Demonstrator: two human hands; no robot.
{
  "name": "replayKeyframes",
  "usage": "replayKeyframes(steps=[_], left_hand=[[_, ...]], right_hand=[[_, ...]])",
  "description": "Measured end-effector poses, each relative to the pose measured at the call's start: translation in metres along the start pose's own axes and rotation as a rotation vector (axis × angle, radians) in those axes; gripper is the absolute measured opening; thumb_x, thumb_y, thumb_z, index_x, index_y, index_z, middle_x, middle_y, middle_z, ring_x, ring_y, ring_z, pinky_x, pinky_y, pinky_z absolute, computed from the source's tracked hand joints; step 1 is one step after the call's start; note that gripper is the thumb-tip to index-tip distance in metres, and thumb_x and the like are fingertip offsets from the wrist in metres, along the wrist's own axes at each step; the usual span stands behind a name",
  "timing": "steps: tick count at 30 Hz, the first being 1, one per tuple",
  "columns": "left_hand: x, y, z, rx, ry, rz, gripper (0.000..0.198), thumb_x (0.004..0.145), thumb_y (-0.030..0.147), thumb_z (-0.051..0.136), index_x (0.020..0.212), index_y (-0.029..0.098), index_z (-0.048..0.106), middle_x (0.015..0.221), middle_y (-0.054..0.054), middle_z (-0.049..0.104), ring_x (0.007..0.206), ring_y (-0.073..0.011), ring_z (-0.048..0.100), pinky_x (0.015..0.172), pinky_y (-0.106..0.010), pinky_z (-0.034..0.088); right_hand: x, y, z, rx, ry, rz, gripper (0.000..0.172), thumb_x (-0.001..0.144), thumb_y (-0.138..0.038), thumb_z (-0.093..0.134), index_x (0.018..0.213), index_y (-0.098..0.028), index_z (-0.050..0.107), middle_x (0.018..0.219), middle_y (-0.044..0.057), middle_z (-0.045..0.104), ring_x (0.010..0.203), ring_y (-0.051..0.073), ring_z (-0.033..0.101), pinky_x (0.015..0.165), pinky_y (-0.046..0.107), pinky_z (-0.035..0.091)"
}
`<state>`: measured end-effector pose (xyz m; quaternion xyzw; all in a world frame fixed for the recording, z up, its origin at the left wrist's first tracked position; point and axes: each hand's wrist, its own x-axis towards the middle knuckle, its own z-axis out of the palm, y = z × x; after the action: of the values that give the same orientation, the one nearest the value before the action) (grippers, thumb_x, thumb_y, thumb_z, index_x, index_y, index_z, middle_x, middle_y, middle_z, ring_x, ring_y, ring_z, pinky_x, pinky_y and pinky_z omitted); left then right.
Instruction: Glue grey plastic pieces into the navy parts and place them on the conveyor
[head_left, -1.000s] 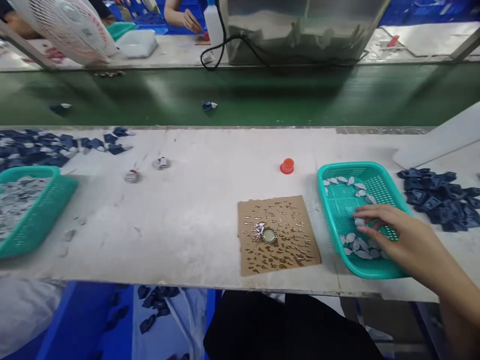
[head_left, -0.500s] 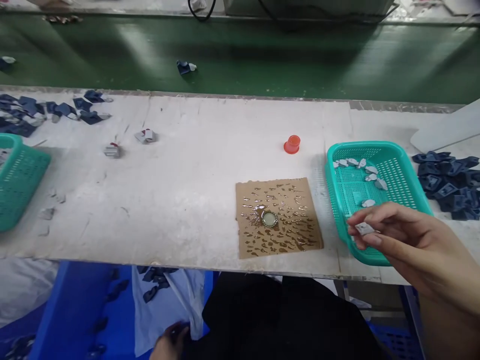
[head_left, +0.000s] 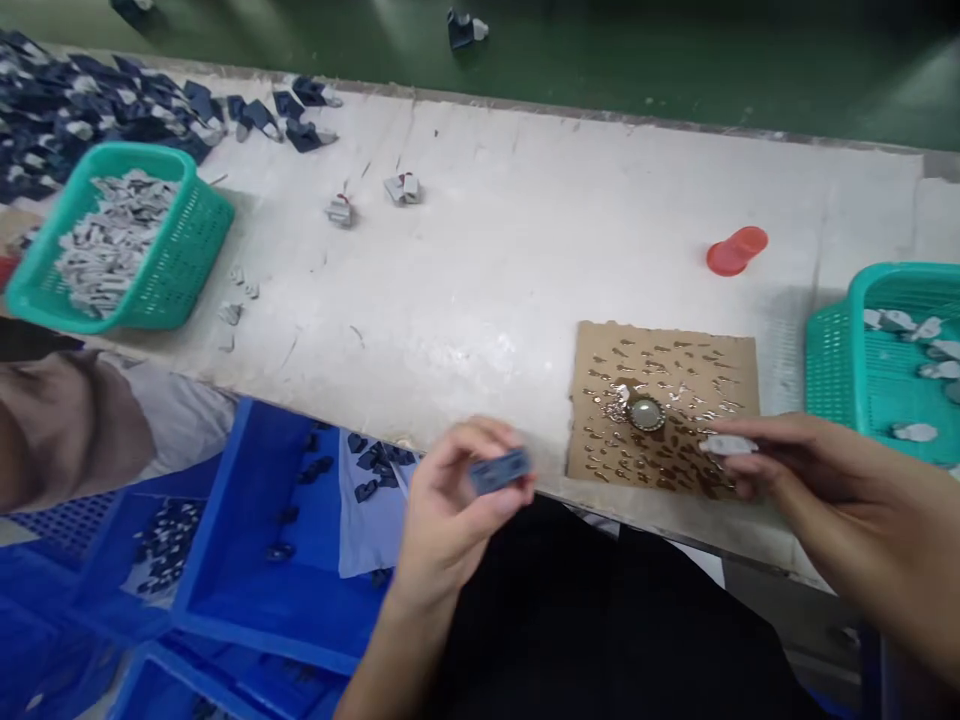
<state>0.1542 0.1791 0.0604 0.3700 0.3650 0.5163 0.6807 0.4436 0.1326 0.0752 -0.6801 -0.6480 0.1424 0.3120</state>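
Left hand, curled, pinches a dark block by the table. Right hand, nearly closed, grips a pale piece over wet cardboard; parts unjoined. Loose pale pieces lie in the right-hand basket. Far left, I see heaped dark pieces with pale ends, seemingly done.

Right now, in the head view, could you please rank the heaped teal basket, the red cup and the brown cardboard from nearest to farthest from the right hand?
1. Brown cardboard: just by the fingertips of the right hand.
2. Red cup: beyond the cardboard's far right corner.
3. Heaped teal basket: at the far left of the view.
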Motion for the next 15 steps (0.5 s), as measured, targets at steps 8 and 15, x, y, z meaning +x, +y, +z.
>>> replayKeyframes(steps=[8,15], left_hand=[[0.021,-0.039,0.037,-0.054,-0.094,0.079,0.032,0.076,0.003,0.088,0.100,0.025,0.082,0.104,-0.002,0.075,0.094,-0.0127,0.073,0.082,-0.023,0.066],[0.022,-0.037,0.030,-0.060,-0.093,0.085,0.032,0.074,0.003,0.091,0.096,0.024,0.082,0.105,-0.002,0.077,0.104,-0.0140,0.075,0.089,-0.022,0.065]], right_hand=[[0.016,-0.011,0.013,-0.408,0.020,-0.513,0.027,0.100,-0.006,0.062,0.119,-0.022,0.070,0.097,0.002,0.079,0.088,0.015,0.074,0.075,0.025,0.051],[0.020,-0.011,0.019,-0.379,-0.103,-0.547,0.033,0.098,-0.001,0.056,0.121,-0.021,0.069,0.104,0.004,0.078,0.094,0.017,0.074,0.077,0.027,0.052]])
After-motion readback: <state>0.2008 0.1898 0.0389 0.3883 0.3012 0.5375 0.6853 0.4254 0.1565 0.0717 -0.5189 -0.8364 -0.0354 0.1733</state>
